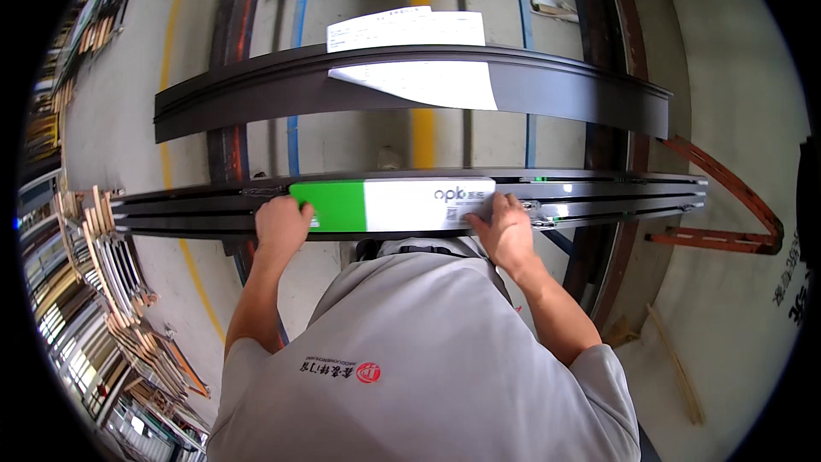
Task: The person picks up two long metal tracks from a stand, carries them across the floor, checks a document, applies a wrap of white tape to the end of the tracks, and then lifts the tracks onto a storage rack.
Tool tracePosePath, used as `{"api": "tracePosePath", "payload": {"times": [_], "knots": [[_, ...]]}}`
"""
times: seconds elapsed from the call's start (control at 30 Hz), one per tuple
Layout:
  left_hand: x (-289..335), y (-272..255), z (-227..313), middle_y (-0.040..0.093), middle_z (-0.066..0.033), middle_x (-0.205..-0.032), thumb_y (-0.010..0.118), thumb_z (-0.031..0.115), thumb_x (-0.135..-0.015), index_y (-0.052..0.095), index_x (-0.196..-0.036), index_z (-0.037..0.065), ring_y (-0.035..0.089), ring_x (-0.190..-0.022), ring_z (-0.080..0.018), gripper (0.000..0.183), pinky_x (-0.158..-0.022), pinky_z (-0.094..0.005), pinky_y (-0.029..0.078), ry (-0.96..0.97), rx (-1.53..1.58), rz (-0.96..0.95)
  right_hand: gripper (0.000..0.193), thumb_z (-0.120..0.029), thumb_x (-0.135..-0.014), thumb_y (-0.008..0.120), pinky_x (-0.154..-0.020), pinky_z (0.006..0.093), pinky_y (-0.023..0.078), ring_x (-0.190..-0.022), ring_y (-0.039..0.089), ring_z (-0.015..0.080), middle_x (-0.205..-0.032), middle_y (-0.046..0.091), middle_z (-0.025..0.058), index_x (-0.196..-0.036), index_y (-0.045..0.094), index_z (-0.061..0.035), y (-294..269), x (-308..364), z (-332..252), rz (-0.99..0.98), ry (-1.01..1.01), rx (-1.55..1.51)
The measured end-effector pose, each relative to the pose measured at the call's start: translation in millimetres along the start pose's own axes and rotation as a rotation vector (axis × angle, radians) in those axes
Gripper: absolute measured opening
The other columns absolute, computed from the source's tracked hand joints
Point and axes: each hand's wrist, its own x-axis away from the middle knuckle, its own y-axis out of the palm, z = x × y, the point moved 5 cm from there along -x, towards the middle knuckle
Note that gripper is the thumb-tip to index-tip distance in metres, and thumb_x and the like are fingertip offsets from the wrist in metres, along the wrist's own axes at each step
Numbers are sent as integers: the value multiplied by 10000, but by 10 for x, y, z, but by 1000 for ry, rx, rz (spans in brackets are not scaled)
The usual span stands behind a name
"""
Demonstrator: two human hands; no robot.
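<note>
Hands flat, grip open, pressing green-white label ends onto dark profile.

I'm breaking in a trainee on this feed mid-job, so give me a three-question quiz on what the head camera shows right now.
1. True or false: both hands rest on the near dark metal profile.
2. Multiple choice: the green and white label on that profile lies (A) left of both hands, (B) between the left hand and the right hand, (C) on the floor.
3. Fill in: the white paper sheet is draped over the ____ dark metal profile.

Key: 1 true; 2 B; 3 far. Both hands lie on the label's ends, green end at the left hand.
</note>
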Motion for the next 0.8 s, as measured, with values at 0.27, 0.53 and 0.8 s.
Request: {"api": "tracePosePath", "payload": {"times": [0.27, 0.53, 0.8], "knots": [[19, 102, 62, 682, -258, -777, 647, 329, -880, 701, -777, -28, 679, -746, -444, 375, -723, -533, 542, 99, 51, -100, 463, -323, -779, 824, -923, 452, 477, -1008, 609, 381, -989, 638, 201, -995, 591, 14, -11, 102, 176, 33, 169, 38], [-628, -660, -103, 663, -208, -708, 621, 268, -919, 680, -827, -23, 678, -670, -364, 311, -631, -438, 518, 48, 441, 282, 328, -255, -813, 785, -768, 468, 514, -855, 622, 379, -901, 632, 189, -977, 660, 0, -762, -532, -277, 302, -182, 83], [-2238, -829, 408, 700, -256, -1039, 712, 282, -809, 707, -1024, -63, 663, -991, -405, 407, -903, -438, 516, 149, 629, 700, 325, -124, -874, 619, -1013, 437, 456, -1212, 554, 311, -1255, 619, 124, -1190, 639, -52, -643, -2413, -828, 239, -451, 427]]}}
